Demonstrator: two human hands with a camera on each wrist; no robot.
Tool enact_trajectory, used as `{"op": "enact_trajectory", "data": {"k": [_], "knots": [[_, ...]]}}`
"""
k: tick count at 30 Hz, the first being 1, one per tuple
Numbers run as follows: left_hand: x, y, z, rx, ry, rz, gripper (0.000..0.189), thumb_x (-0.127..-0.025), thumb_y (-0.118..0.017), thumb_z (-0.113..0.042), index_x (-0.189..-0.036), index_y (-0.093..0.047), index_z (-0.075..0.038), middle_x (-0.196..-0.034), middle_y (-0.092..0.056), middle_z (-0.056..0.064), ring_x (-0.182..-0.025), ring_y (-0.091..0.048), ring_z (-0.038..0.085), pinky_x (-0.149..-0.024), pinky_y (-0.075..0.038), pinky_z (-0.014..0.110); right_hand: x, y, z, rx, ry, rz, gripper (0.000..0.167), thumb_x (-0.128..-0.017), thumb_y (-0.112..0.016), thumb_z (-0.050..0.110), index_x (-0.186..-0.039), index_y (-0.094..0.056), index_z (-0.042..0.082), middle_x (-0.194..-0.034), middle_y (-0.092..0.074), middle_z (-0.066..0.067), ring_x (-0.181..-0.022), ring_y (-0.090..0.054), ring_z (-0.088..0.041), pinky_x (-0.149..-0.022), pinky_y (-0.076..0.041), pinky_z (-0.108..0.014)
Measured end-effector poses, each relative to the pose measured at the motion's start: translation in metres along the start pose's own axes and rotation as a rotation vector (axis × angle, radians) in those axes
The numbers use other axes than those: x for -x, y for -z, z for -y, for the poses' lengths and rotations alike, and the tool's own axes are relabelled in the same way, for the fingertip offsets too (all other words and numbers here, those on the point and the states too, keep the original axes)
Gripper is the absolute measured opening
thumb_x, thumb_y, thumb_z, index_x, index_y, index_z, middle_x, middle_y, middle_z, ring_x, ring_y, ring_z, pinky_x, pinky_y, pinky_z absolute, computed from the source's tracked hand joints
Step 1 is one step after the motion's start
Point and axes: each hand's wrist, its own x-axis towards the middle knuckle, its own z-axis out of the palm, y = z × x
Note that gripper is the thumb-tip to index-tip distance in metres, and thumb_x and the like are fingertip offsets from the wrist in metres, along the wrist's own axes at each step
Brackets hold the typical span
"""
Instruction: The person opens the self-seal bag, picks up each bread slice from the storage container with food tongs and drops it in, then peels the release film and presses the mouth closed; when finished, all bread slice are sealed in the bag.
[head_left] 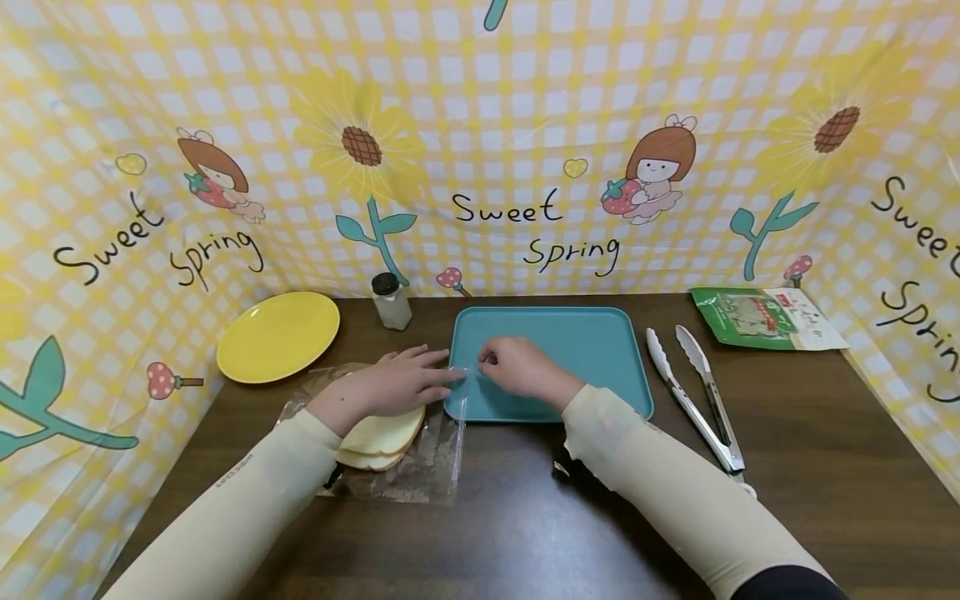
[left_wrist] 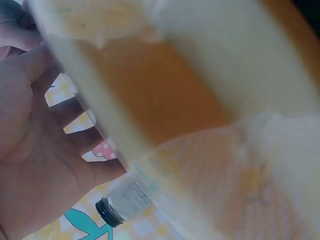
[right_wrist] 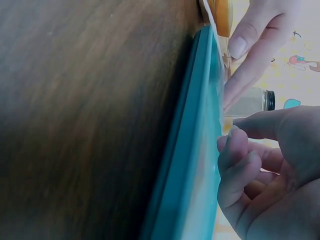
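Note:
In the head view, slices of bread (head_left: 381, 437) lie in a clear zip bag (head_left: 435, 479) on the table. My left hand (head_left: 390, 385) reaches over the bread, its fingers extended and spread, fingertips at the bag's right edge. The left wrist view has the bread (left_wrist: 165, 90) large and blurred beside the left hand (left_wrist: 45, 130). My right hand (head_left: 521, 367) is over the blue tray (head_left: 585, 358), close to the bag's edge. Its fingers are curled, with thumb and index tips near each other; in the right wrist view, nothing shows between the right hand's (right_wrist: 270, 170) fingertips.
A yellow plate (head_left: 277, 337) stands at the back left, near a black-capped shaker jar (head_left: 392, 304). Metal tongs (head_left: 697, 408) lie right of the tray. Farther back right is a green and white food pouch (head_left: 765, 318). A patterned cloth (head_left: 495, 108) hangs behind the table.

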Motion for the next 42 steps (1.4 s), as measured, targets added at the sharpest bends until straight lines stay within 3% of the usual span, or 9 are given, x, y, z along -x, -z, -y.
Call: {"op": "enact_trajectory", "data": {"k": [8,18,21,24,27,31,37,42], "knots": [[0.000,0.000,-0.001,-0.007,-0.022,-0.028,0.050,-0.116,-0.042,-0.044,-0.165,-0.041,-0.037,-0.179,-0.027,0.012,-0.164,-0.022,0.051,-0.122,-0.024,0.081,-0.005,-0.003,0.002,-0.096,-0.018,0.042,0.027,-0.110,-0.061,0.022,-0.127,-0.073,0.005,-0.117,-0.077,-0.012,-0.066,-0.068,-0.014,-0.066,-0.056,-0.030],[-0.002,-0.003,-0.001,-0.005,-0.039,-0.041,0.050,-0.116,-0.042,-0.044,-0.165,-0.041,-0.036,-0.179,-0.028,0.011,-0.164,-0.023,0.050,-0.124,-0.023,0.079,-0.009,-0.004,-0.002,-0.141,-0.028,0.040,0.018,-0.111,-0.060,0.022,-0.112,-0.072,0.010,-0.099,-0.075,-0.007,-0.064,-0.067,-0.017,-0.059,-0.053,-0.030],[-0.003,-0.003,-0.001,-0.005,-0.066,-0.083,0.049,-0.116,-0.044,-0.042,-0.164,-0.046,-0.032,-0.176,-0.033,0.012,-0.163,-0.026,0.050,-0.125,-0.026,0.077,-0.010,-0.005,-0.003,-0.130,-0.007,0.038,0.016,-0.111,-0.060,0.022,-0.110,-0.072,0.011,-0.098,-0.075,-0.006,-0.063,-0.067,-0.017,-0.059,-0.052,-0.030],[-0.006,-0.003,0.000,0.007,-0.108,-0.170,0.046,-0.115,-0.049,-0.037,-0.159,-0.055,-0.025,-0.169,-0.045,0.015,-0.159,-0.035,0.049,-0.123,-0.034,0.073,-0.011,-0.006,-0.004,-0.126,0.013,0.044,0.015,-0.111,-0.060,0.022,-0.108,-0.071,0.011,-0.095,-0.073,-0.006,-0.063,-0.066,-0.017,-0.058,-0.052,-0.030],[-0.011,-0.003,0.001,0.021,-0.136,-0.264,0.041,-0.113,-0.056,-0.031,-0.151,-0.063,-0.018,-0.158,-0.058,0.016,-0.151,-0.048,0.044,-0.118,-0.043,0.068,-0.011,-0.007,-0.005,-0.131,0.018,0.051,0.016,-0.111,-0.060,0.021,-0.108,-0.070,0.011,-0.093,-0.072,-0.006,-0.064,-0.065,-0.017,-0.059,-0.053,-0.029],[-0.018,0.000,0.002,0.043,-0.129,-0.329,0.035,-0.110,-0.063,-0.024,-0.142,-0.070,-0.014,-0.143,-0.067,0.014,-0.136,-0.060,0.038,-0.107,-0.052,0.060,-0.011,-0.007,-0.005,-0.142,0.011,0.052,0.016,-0.111,-0.059,0.020,-0.107,-0.070,0.010,-0.090,-0.070,-0.005,-0.063,-0.064,-0.017,-0.058,-0.051,-0.028],[-0.029,0.005,0.003,0.083,-0.107,-0.321,0.026,-0.107,-0.068,-0.019,-0.130,-0.078,-0.016,-0.121,-0.070,0.009,-0.108,-0.060,0.029,-0.083,-0.049,0.040,-0.009,-0.006,-0.003,-0.147,0.008,0.051,0.016,-0.112,-0.059,0.021,-0.109,-0.070,0.010,-0.091,-0.069,-0.005,-0.062,-0.063,-0.016,-0.058,-0.050,-0.027],[-0.039,0.008,0.004,0.111,-0.066,-0.283,0.021,-0.106,-0.069,-0.021,-0.121,-0.083,-0.020,-0.115,-0.070,0.006,-0.103,-0.057,0.026,-0.078,-0.045,0.037,-0.010,-0.005,-0.003,-0.151,0.020,0.045,0.015,-0.111,-0.060,0.022,-0.108,-0.070,0.011,-0.094,-0.071,-0.006,-0.064,-0.065,-0.016,-0.059,-0.053,-0.028]]}}
